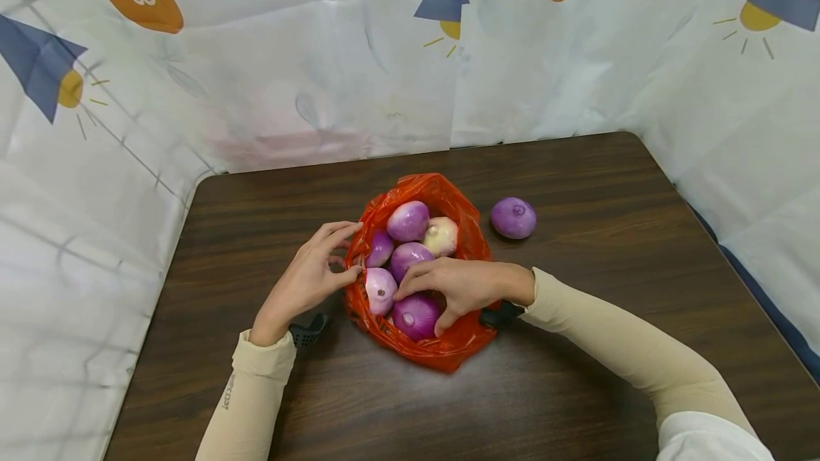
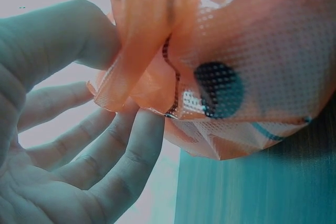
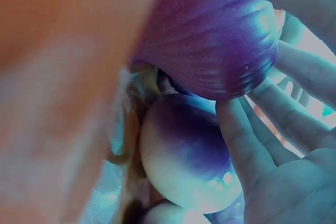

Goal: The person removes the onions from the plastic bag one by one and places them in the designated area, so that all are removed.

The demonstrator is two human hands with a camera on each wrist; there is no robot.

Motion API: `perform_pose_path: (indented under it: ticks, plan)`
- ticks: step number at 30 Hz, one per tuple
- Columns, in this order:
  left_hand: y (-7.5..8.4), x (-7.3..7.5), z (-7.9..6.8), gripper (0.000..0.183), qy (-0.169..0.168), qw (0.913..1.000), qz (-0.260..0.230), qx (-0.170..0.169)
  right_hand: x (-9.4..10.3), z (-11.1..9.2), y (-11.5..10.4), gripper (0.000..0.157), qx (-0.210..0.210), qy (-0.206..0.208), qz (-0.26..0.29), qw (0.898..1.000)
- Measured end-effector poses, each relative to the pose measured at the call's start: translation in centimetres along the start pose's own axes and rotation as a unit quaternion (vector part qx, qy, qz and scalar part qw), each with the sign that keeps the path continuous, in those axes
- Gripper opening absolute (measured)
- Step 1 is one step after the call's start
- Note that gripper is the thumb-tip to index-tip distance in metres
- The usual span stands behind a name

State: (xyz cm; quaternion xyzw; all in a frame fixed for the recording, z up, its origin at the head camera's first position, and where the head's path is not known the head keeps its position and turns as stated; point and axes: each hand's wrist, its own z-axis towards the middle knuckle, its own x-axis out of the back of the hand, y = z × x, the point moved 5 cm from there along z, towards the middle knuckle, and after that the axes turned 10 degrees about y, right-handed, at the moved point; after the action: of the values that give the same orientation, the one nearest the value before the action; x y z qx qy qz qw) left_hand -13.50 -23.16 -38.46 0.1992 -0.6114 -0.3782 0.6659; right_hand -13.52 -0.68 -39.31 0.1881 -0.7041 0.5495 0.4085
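A red plastic bag (image 1: 426,354) stands with its mouth spread, holding several purple onions and a pale onion (image 1: 440,236). At the bag's left rim, my left hand (image 1: 307,276) holds the plastic between thumb and fingers; the left wrist view shows the gathered plastic (image 2: 136,72) there. My right hand (image 1: 451,282) reaches into the bag from the right. Its thumb and fingers are curled round a ribbed purple onion (image 1: 415,317), seen close up in the right wrist view. A light purple onion (image 1: 381,291) lies just left of its fingertips.
Outside the bag, a single purple onion (image 1: 514,218) lies on the dark wooden table (image 1: 608,205), behind and to the right. White printed sheeting (image 1: 384,77) hangs behind the table and along its sides.
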Motion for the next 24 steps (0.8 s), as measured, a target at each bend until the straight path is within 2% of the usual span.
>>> perform_pose_path:
  ticks: [10,14,24]
  plan:
    - [-0.1,-0.1,0.0,0.063,-0.001,1.0000,0.002,-0.002,1.1,-0.7,-0.4,0.068,-0.002,0.031,0.006,1.000]
    - [0.0,-0.2,0.1,0.062,0.005,0.9999,0.002,-0.015,1.6,-1.1,-0.3,0.066,0.001,0.053,0.010,0.999]
    - [0.0,-0.2,0.1,0.061,0.007,0.9997,-0.001,-0.022,2.6,-2.1,0.0,0.063,-0.018,0.099,0.055,0.993]
